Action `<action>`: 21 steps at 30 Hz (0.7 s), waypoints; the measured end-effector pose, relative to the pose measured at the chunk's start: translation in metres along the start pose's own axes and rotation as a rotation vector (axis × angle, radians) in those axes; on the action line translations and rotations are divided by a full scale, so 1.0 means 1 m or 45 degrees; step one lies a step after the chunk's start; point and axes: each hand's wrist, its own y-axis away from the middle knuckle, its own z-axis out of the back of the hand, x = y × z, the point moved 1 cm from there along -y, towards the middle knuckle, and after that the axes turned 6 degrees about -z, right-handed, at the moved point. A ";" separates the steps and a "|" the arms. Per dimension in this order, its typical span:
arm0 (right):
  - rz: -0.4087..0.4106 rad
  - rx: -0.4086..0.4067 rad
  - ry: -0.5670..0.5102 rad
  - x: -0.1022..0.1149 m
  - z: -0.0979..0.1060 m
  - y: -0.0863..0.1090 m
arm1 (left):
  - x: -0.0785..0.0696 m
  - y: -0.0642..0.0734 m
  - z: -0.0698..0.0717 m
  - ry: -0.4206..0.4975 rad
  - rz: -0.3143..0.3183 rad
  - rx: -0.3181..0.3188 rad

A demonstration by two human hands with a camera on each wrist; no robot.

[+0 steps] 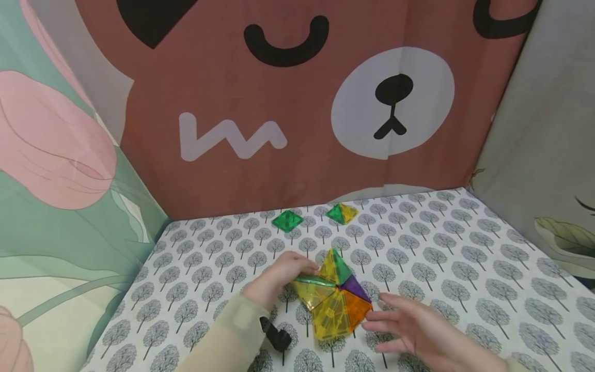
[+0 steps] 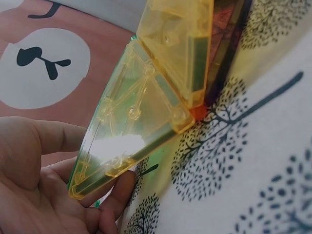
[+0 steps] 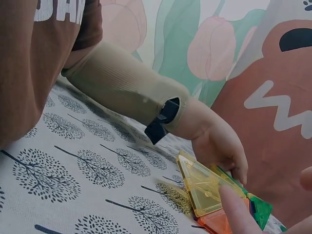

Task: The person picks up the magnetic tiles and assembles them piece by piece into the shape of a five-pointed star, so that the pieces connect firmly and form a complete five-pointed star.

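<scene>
A build of translucent magnetic tiles (image 1: 331, 313) in yellow, green, purple and orange lies on the cloth, some tiles tilted up. At its far left side my left hand (image 1: 288, 268) holds the edge of a raised green-and-yellow pair. In the left wrist view, the thumb and fingers of the left hand (image 2: 44, 175) reach behind the yellow triangle tile (image 2: 131, 117), partly hidden by it. My right hand (image 1: 409, 328) is beside the orange tile (image 1: 357, 306), fingers spread and holding nothing. From the right wrist, one finger (image 3: 236, 209) overlaps the tiles.
Farther back lie a green tile piece (image 1: 287, 221) and a green-and-yellow one (image 1: 341, 213). The tree-print cloth (image 1: 200, 289) ends at a bear-print curtain (image 1: 223, 186), with printed curtains on both sides. A black strap piece (image 1: 278, 337) hangs by the left sleeve.
</scene>
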 end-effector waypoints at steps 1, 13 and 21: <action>0.000 0.005 -0.004 0.000 0.000 0.000 | 0.001 0.001 0.001 -0.001 -0.003 -0.002; 0.132 -0.016 -0.041 0.014 0.005 -0.021 | 0.004 0.030 0.015 0.036 -0.001 -0.021; 0.125 -0.080 0.080 0.029 0.017 -0.040 | 0.007 0.057 0.018 0.051 0.015 -0.019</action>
